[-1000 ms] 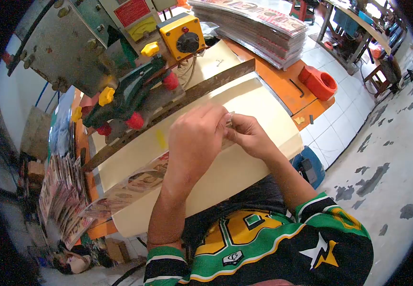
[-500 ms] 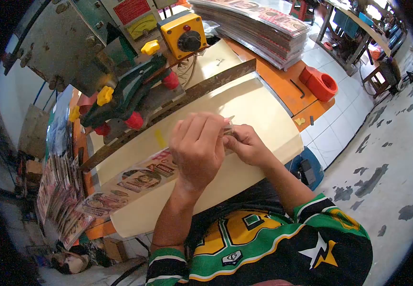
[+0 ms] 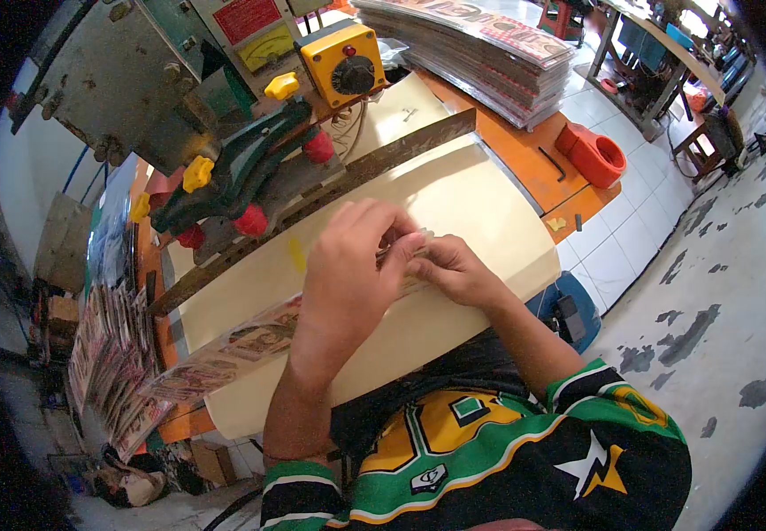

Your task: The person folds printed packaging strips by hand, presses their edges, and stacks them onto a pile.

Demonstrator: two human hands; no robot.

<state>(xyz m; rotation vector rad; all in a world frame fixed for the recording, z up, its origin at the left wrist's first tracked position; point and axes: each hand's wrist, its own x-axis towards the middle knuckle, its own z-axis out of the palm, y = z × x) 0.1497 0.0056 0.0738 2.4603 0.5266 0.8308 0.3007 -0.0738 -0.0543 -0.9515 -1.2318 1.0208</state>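
A long printed plastic sheet (image 3: 233,354) lies slantwise over the cream work surface (image 3: 480,203), its right end reaching my fingers. My left hand (image 3: 356,265) is closed on that end, thumb and fingers pinched together. Close beside it, my right hand (image 3: 454,270) pinches the same end, and the two hands' fingertips nearly touch. A small clear bit of plastic sticks up between them. Beyond the hands runs a rusty metal bar (image 3: 383,164), with a dark green clamp mechanism (image 3: 241,173) behind it.
A yellow control box (image 3: 343,66) sits past the bar. Stacked printed sheets (image 3: 489,62) stand at the back, near a red tape dispenser (image 3: 590,154) and a hex key (image 3: 551,164). More printed sheets (image 3: 113,363) hang at the left. A person (image 3: 131,482) shows at lower left.
My left hand has turned and shifted slightly left, its thumb now showing against the fingers. The printed sheet has tilted a little. My right hand stays almost in place.
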